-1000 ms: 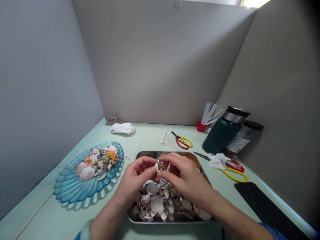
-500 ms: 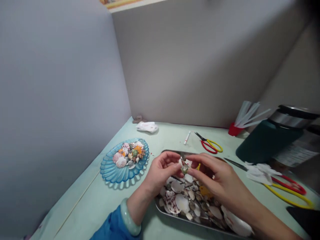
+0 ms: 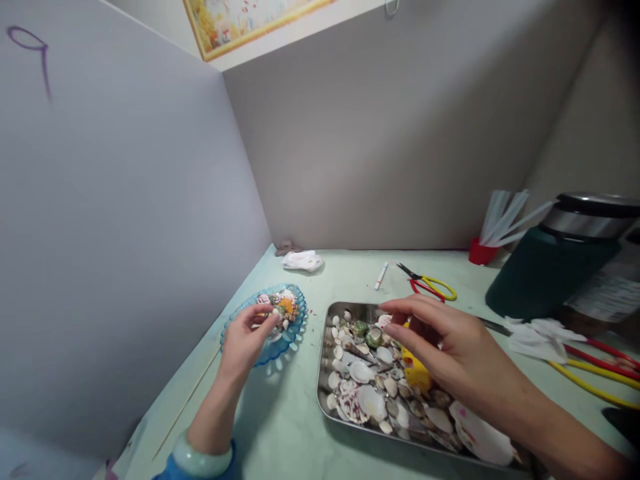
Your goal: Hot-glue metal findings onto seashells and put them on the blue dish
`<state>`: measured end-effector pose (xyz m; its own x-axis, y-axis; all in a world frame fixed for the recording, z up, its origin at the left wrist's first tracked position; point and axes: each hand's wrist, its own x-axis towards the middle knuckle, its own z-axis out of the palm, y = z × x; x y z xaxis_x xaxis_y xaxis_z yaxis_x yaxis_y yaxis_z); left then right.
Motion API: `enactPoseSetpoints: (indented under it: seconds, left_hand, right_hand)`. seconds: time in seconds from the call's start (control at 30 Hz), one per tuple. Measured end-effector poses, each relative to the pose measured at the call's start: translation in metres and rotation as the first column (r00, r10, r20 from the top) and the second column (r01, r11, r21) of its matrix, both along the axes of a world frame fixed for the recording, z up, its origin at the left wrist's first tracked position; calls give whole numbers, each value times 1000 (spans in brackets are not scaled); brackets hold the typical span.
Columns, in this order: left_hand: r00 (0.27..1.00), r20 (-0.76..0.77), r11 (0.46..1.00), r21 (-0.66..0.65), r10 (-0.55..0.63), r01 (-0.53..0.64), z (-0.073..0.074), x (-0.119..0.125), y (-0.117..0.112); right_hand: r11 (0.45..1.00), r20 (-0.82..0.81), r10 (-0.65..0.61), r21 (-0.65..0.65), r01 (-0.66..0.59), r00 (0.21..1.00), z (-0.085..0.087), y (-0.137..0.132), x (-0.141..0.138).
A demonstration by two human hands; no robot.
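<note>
My left hand is over the blue scalloped glass dish, thumb and fingers pinched on a small pale shell. The fingers partly hide that shell and the dish's contents, among them an orange piece and white shells. Above the metal tray hangs my right hand, its thumb and fingers apart with nothing held. The tray is full of shells: a white scallop shell, a speckled one, a green snail shell and a yellow piece.
Behind the tray lie a white marker and small red-and-yellow-handled scissors. At the right stand a dark green bottle, a red cup with translucent sticks, and larger scissors under a crumpled tissue. Grey partitions enclose the table.
My hands have parted. The left has moved from above the tray leftward to the blue dish; the right has stayed over the tray and let go. The view has tilted up slightly.
</note>
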<state>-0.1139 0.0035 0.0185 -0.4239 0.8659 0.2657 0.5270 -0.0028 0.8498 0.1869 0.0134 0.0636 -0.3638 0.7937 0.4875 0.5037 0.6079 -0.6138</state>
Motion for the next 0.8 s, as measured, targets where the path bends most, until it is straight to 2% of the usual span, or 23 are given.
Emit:
enactPoseSetpoints:
  seconds: [0.1, 0.2, 0.3, 0.47, 0.6, 0.8]
  left_hand:
    - [964, -203, 983, -32, 172, -182, -8, -35, -10]
    - [892, -382, 963, -20, 241, -269, -16, -51, -16]
    - [835, -507, 965, -23, 215, -263, -19, -51, -14]
    - [745, -652, 976, -37, 140, -216, -22, -38, 5]
    - [676, -729, 976, -49, 110, -212, -27, -29, 16]
    - [607, -791, 981, -53, 74, -189, -30, -26, 15]
  right_hand:
    - [1000, 0, -2, 26, 2, 1000, 1, 0, 1]
    - [999, 3, -7, 47, 7, 1000, 1, 0, 2]
    - [998, 6, 6, 57, -7, 1000, 2, -1, 3]
    - [998, 22, -3, 55, 1, 1000, 5, -4, 5]
    - [999, 37, -14, 45, 12, 999, 7, -5, 7]
    - [999, 48, -20, 43, 18, 999, 6, -4, 6]
